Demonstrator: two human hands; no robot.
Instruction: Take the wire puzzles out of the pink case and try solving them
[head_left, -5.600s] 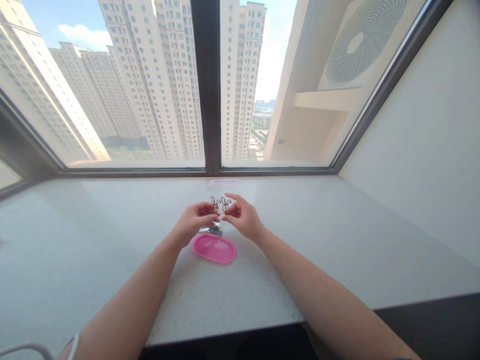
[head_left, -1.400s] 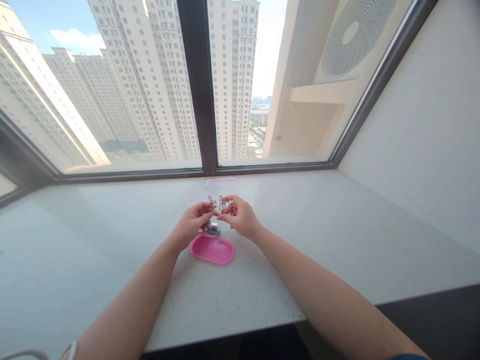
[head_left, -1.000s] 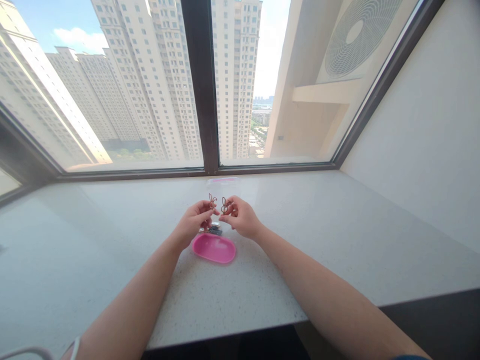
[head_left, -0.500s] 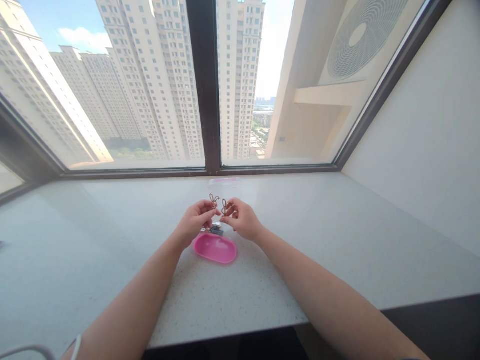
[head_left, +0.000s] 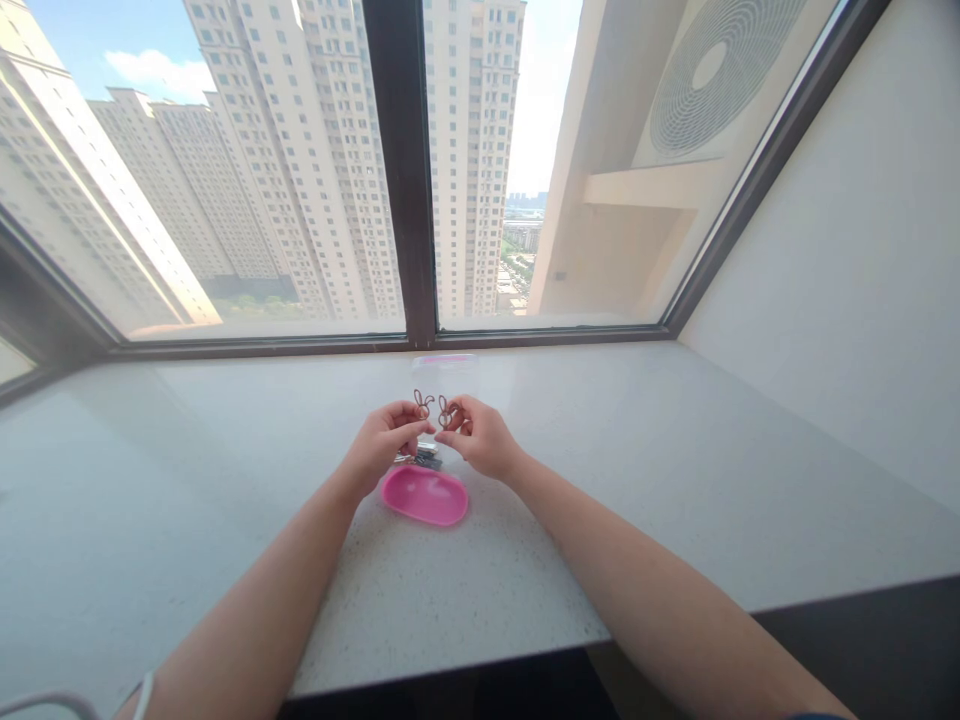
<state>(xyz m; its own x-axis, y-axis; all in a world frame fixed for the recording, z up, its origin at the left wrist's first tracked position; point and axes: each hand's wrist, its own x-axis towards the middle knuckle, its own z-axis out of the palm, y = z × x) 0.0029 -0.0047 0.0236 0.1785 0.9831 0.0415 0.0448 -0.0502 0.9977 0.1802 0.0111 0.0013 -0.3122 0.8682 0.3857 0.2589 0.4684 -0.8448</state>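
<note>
My left hand (head_left: 387, 438) pinches a small brown wire piece (head_left: 422, 404), bent into a rabbit-head outline with two ears. A matching looped brown piece (head_left: 444, 412) is held between the thumb and fingers of my right hand (head_left: 481, 437). The two pieces are upright side by side with a narrow gap between them. Under my hands lies a small heap of silver and dark pieces (head_left: 429, 457), partly hidden by my left fingers; their kind is too small to make out. Just in front of the heap sits a shallow pink oval dish (head_left: 426, 512).
A clear bag with a pink strip (head_left: 445, 362) lies by the window frame (head_left: 421, 250). All of this rests on a pale speckled sill (head_left: 450, 600) with a front edge near me. A white wall (head_left: 847, 270) bounds the right side. A white cable (head_left: 52, 700) shows at lower left.
The whole view has shifted slightly to the left. Both hands keep their pinch on the two brown pieces, which stay close together.
</note>
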